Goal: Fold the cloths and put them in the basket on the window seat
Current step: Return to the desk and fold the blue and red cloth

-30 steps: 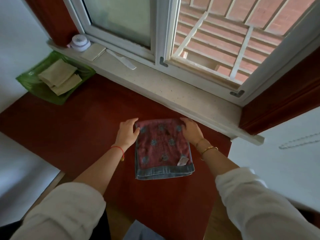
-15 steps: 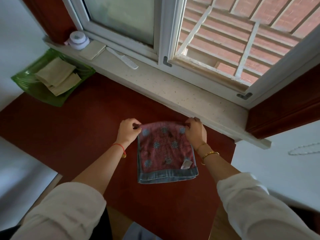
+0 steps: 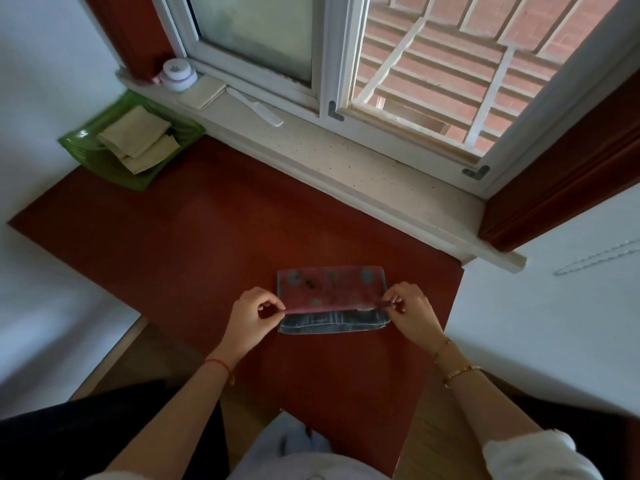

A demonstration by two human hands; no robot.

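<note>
A red patterned cloth (image 3: pixel 329 289) with a blue-grey border lies on the red window seat (image 3: pixel 194 244), folded over toward me so the blue border strip shows below the fold. My left hand (image 3: pixel 251 318) pinches the left corner of the folded edge. My right hand (image 3: pixel 410 311) pinches the right corner. A green basket (image 3: pixel 86 152) sits at the far left of the seat and holds folded beige cloths (image 3: pixel 138 138).
A stone window sill (image 3: pixel 346 168) runs behind the seat, with a white jar (image 3: pixel 178 74), a flat white pad (image 3: pixel 204 93) and a white comb (image 3: pixel 256 107) on it. The window is open at the right. White walls flank the seat.
Both hands have taken the cloth's far edge and brought it toward me, folding the cloth in half. The view has tilted and the cloth now sits lower in frame.
</note>
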